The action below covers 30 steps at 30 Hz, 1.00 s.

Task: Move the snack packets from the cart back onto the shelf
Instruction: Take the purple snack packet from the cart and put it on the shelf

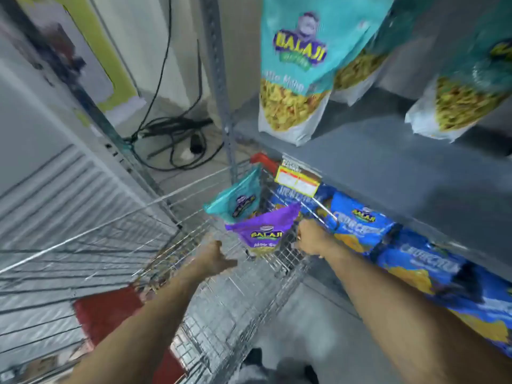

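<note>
Packets left in cart (210, 309): purple packet (264, 231) and teal packet (238, 200), both at far end of wire basket, standing tilted, teal one just behind purple. Both arms reach in. Left hand (219, 257) sits just left of purple packet's lower edge, fingers loosely curled, not touching it as far as can be seen. Right hand (311, 236) is just right of purple packet, near its upper corner, closed like a fist; can't tell if it grips packet edge or cart wire, pic too blurred. Grey shelf (374, 167) to right holds teal packets on shelf (293, 67) upright; blue packets (360, 228) lie on level below, beside right forearm.
</note>
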Motion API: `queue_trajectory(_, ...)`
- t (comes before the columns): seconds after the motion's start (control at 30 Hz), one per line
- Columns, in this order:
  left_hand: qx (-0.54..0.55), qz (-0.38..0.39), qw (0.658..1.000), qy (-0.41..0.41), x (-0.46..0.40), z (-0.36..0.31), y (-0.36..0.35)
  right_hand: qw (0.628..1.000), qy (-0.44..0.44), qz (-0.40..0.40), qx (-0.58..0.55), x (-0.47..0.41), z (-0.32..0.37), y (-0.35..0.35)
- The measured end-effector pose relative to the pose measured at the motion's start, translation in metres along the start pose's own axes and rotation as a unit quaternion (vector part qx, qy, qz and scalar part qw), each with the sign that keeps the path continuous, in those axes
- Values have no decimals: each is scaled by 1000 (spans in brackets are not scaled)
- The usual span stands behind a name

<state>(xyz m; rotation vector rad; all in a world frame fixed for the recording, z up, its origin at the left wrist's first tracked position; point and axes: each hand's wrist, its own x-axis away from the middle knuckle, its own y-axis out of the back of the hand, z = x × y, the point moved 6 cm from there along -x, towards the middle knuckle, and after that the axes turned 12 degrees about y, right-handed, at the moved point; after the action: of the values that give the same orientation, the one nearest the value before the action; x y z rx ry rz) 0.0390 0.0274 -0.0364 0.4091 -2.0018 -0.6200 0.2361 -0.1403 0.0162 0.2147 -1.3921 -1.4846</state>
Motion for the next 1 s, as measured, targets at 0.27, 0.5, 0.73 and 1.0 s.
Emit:
queue_trajectory(0.27, 301, -128, 942, -74, -40, -41, -17, 944, 25, -59, -323, -74, -18, -28)
queue_trajectory(0.5, 306, -260, 913, -68, -5, -62, 23, 940, 84, -181, -277, -82, -16, -20)
queue_trajectory(0.73, 227, -363, 898, -102, 104, -112, 100, 894, 146, -313, -285, 37, 53, 81)
queue_trajectory(1.0, 180, -363, 864, -301, 231, -251, 120, 810, 152, -487, -288, 198, 13, 186)
